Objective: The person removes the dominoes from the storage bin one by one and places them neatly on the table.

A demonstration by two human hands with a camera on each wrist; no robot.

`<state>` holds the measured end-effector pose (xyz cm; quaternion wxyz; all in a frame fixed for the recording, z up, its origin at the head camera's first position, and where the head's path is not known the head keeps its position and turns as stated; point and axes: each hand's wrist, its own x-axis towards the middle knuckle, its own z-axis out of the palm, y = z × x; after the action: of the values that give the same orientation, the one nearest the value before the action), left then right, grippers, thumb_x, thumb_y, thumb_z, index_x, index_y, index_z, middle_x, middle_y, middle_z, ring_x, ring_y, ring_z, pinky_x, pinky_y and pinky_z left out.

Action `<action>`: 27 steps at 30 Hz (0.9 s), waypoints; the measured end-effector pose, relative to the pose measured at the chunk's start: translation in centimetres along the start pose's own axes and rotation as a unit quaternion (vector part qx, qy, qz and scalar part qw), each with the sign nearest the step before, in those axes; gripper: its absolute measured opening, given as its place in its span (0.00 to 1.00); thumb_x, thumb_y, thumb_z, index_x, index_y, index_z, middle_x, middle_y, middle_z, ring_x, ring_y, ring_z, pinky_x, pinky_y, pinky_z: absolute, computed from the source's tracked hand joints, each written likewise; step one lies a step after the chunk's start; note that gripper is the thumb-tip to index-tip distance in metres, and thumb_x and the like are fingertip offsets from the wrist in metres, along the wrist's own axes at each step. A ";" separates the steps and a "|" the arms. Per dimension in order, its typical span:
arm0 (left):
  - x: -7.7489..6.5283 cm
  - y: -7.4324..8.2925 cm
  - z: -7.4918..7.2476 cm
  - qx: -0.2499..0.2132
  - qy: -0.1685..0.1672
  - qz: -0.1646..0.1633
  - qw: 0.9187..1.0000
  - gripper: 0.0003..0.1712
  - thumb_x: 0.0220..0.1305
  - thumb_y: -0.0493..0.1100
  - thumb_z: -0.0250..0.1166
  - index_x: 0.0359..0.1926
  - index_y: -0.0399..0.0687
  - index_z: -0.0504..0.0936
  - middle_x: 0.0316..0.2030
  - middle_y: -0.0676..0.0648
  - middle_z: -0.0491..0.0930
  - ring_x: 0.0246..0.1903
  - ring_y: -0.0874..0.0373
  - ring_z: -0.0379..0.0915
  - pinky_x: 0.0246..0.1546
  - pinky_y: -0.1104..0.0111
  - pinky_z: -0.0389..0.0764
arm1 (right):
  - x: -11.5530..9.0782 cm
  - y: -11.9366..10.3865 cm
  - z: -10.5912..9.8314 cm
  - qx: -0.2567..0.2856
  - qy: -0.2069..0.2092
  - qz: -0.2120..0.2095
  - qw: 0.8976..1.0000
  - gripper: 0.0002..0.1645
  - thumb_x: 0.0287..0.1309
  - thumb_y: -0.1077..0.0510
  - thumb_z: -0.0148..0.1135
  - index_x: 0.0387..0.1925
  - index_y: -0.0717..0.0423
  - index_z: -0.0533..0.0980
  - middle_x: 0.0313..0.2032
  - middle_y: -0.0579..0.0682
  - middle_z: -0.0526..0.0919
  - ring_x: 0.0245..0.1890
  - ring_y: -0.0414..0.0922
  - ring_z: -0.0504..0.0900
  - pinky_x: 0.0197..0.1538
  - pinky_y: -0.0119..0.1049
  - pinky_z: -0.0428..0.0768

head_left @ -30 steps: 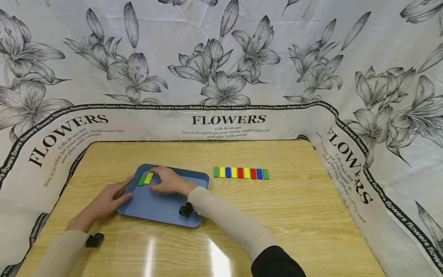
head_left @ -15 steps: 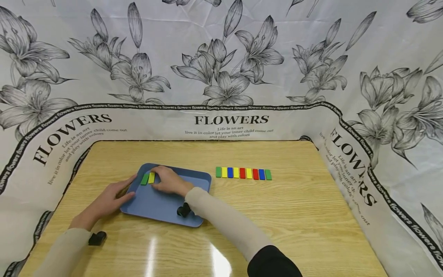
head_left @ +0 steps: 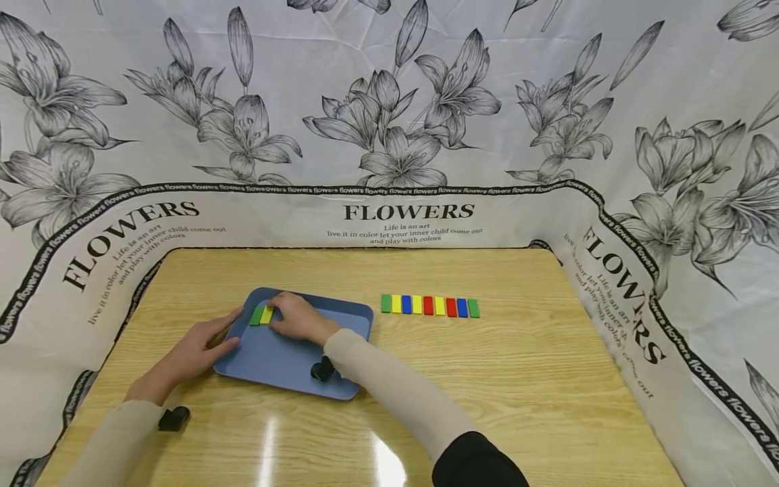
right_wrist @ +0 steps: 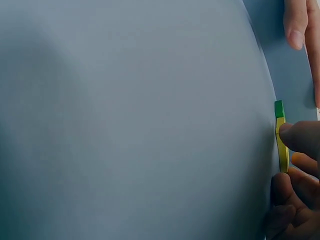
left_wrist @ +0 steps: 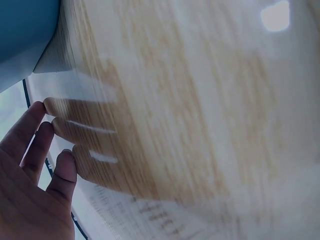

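A blue tray (head_left: 264, 365) lies tilted on the wooden table. Near its far left corner, a green tile (head_left: 257, 316) lies beside a yellow tile (head_left: 266, 315). My right hand (head_left: 299, 318) reaches over the tray and pinches yellow; in the right wrist view the thumb (right_wrist: 297, 135) is on the yellow piece, with curled fingers at its other end. My left hand (head_left: 195, 352) rests at the tray's left edge with thumb and fingers extended. In the left wrist view, fingertips (left_wrist: 62, 160) of that hand touch the tabletop beside the tray.
Right of the tray, a row of several green, yellow, blue and red tiles (head_left: 429, 306) lies side by side on the table (head_left: 517, 379). A white curtain with flower drawings (head_left: 395, 122) stands around the back and sides.
The green and yellow tiles stood slightly apart half a second ago and now sit close together. My right hand has shifted slightly with the yellow tile; the left hand stays at the tray's edge.
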<state>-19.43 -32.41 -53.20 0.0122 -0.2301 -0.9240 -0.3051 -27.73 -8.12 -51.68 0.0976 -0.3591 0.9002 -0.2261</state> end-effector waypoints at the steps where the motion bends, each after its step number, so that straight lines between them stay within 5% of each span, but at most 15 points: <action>1: 0.0 0.0 0.0 -0.001 0.001 0.001 1.000 0.36 0.74 0.44 0.64 0.78 0.41 0.64 0.69 0.32 0.73 0.65 0.33 0.72 0.63 0.51 0.76 | 0.1 0.0 0.1 -0.002 0.001 0.003 1.000 0.26 0.69 0.53 0.66 0.64 0.57 0.78 0.64 0.52 0.80 0.67 0.45 0.77 0.69 0.32 0.74; 6: 0.1 0.0 0.3 -0.001 0.004 0.014 1.000 0.36 0.73 0.43 0.64 0.77 0.40 0.64 0.68 0.32 0.74 0.64 0.33 0.73 0.64 0.76 0.70 | 0.2 0.1 0.7 -0.001 0.010 0.026 1.000 0.23 0.69 0.51 0.67 0.61 0.53 0.81 0.63 0.49 0.81 0.65 0.43 0.78 0.67 0.31 0.76; 10: -0.1 0.0 0.5 -0.005 0.005 0.018 1.000 0.36 0.73 0.42 0.65 0.77 0.39 0.64 0.67 0.32 0.74 0.64 0.33 0.73 0.61 0.87 0.61 | 0.0 0.0 0.9 0.002 0.015 0.032 0.999 0.22 0.69 0.52 0.66 0.61 0.53 0.81 0.63 0.49 0.81 0.65 0.42 0.79 0.66 0.31 0.76; 14: -0.2 0.2 0.4 -0.004 0.002 0.009 1.000 0.36 0.73 0.43 0.64 0.77 0.40 0.64 0.68 0.32 0.74 0.65 0.33 0.73 0.65 0.65 0.74 | 0.0 0.2 0.8 0.004 0.014 0.019 1.000 0.22 0.69 0.56 0.65 0.62 0.54 0.81 0.62 0.48 0.83 0.64 0.41 0.79 0.66 0.30 0.77; 17: -0.2 0.3 0.3 0.000 -0.002 0.002 1.000 0.36 0.74 0.43 0.64 0.77 0.41 0.64 0.68 0.32 0.73 0.65 0.33 0.72 0.61 0.43 0.74 | -0.1 0.3 0.7 0.010 0.007 0.005 1.000 0.22 0.68 0.58 0.65 0.62 0.55 0.81 0.62 0.49 0.83 0.66 0.42 0.78 0.67 0.30 0.76; 27: 0.0 0.2 0.1 0.003 0.002 0.004 1.000 0.36 0.74 0.44 0.63 0.78 0.40 0.63 0.68 0.31 0.73 0.65 0.32 0.72 0.61 0.40 0.74 | -0.1 0.3 0.0 0.023 -0.003 -0.001 1.000 0.21 0.68 0.57 0.66 0.60 0.55 0.82 0.61 0.50 0.82 0.65 0.43 0.78 0.67 0.30 0.76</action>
<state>-19.28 -32.22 -53.14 0.0161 -0.2326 -0.9239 -0.3033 -27.83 -7.81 -51.86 0.1082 -0.3587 0.8940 -0.2457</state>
